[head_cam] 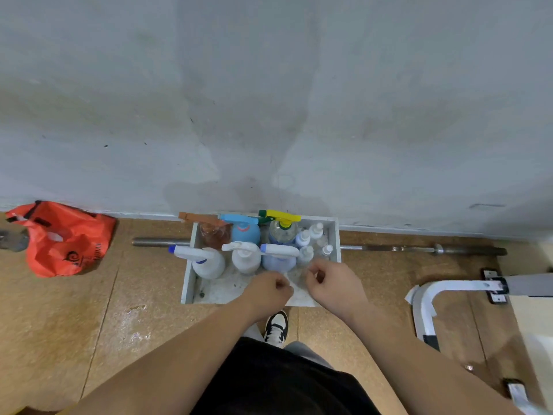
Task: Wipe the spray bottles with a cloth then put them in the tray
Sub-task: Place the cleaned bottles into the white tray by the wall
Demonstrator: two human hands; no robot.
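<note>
Both hands sit close together over the near edge of the tray (pixel 188 274), the left hand (pixel 269 290) just left of the right hand (pixel 332 283), apart by a narrow gap. Both have their fingers curled in. Something pale shows in the gap, but I cannot tell whether it is a cloth they pinch or only the tray's bottom. The tray stands on the floor (pixel 89 310) with its far edge against the wall (pixel 269 100). I count six spray bottles upright in it, in two rows of three. Along the far edge stand a brown bottle (pixel 213 233), a blue bottle (pixel 246 232) and a clear bottle with a yellow trigger (pixel 282 230). In front of them stand a white bottle with a blue nozzle tip (pixel 208 262), a plain white bottle (pixel 245 257) and a pale blue bottle (pixel 278 260). Four small capped bottles (pixel 302 238) crowd the far right corner. The near left corner of the tray is bare, with room to come down. A metal bar (pixel 419 249) lies along the wall past both sides of the tray. A red bag (pixel 65 238) lies well to the left, a white frame (pixel 425 298) to the right, and one shoe (pixel 276 326) just short of the near edge.
</note>
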